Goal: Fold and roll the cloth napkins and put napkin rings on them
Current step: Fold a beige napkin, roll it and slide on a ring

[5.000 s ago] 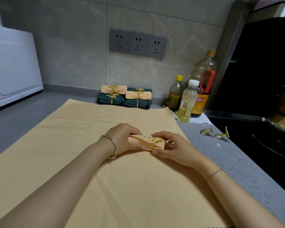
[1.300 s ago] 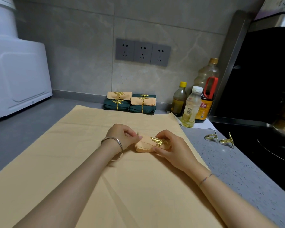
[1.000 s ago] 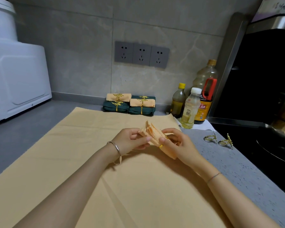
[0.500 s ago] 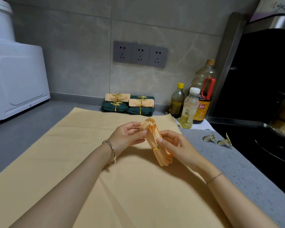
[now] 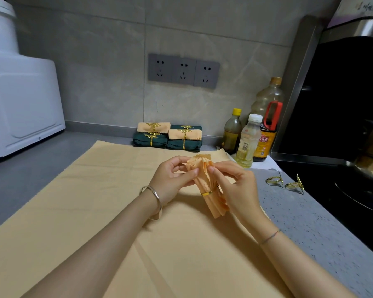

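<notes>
Pleated napkin (image 5: 203, 179), held tilted in the air above the mat (image 5: 91, 203), its top fanned out and a gold ring (image 5: 206, 193) girding it below the middle. The left hand (image 5: 172, 181) pinches the upper part between thumb and fingers (image 5: 193, 172). The right hand (image 5: 237, 190) curls behind the bundle, its fingertips (image 5: 211, 168) closed on the fan's edge.

Probable hazards:
- With the bundle lifted and sloping, the ring may slide toward the lower end and drop off, since nothing visibly supports it from beneath.
- If either pinch loosens, the pleats may spring apart, because the cloth is thin and stacked.
- A pull on the fan may draw layers out unevenly through the ring.
- Two spare rings (image 5: 274, 181) lie on the counter (image 5: 310, 222) just beside the hob (image 5: 353, 190), where a sweep of the right forearm could knock them onto it.

Finished napkins (image 5: 168, 136) sit stacked against the wall, well apart from the hands.

Writing:
- The dark bottle (image 5: 264, 145) has an orange label with characters too small to read.
- The clear bottle (image 5: 247, 145) shows a barcode panel (no legible text).
- The script at the upper right is blurred.
</notes>
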`<act>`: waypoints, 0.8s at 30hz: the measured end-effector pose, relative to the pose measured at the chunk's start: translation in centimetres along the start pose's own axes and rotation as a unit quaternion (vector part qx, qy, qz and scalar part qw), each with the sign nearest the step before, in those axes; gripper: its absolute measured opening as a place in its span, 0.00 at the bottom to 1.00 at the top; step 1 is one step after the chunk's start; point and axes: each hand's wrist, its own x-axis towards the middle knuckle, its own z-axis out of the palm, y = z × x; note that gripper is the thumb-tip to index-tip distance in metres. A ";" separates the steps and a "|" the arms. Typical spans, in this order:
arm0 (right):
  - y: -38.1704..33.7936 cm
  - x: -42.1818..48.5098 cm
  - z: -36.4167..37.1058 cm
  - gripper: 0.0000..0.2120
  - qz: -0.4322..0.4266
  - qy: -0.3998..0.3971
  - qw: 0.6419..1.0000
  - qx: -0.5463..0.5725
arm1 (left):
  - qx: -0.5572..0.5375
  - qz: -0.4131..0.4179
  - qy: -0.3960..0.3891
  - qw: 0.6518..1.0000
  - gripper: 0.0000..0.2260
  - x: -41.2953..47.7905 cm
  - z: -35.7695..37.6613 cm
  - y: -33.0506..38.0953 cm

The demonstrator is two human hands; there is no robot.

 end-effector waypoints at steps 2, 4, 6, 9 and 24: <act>0.1 -0.1 0.1 0.06 -0.042 0.021 0.998 -0.050 | -0.002 0.004 0.042 0.999 0.09 -0.1 1.0 0.0; 0.6 -0.2 0.3 0.05 -0.106 0.034 0.988 -0.106 | -0.011 0.000 0.086 0.996 0.08 -0.1 1.8 -0.2; 1.1 -0.3 0.5 0.09 -0.156 0.013 0.975 -0.156 | -0.050 -0.020 0.119 0.991 0.07 -0.1 2.1 -0.3; 1.8 -0.5 1.1 0.15 -0.208 -0.025 0.949 -0.237 | -0.134 -0.072 0.124 0.980 0.06 0.0 1.5 -0.2; 1.4 0.2 -1.4 0.19 0.047 -0.114 0.990 -0.070 | -0.132 -0.089 0.084 0.984 0.11 0.0 0.2 -0.6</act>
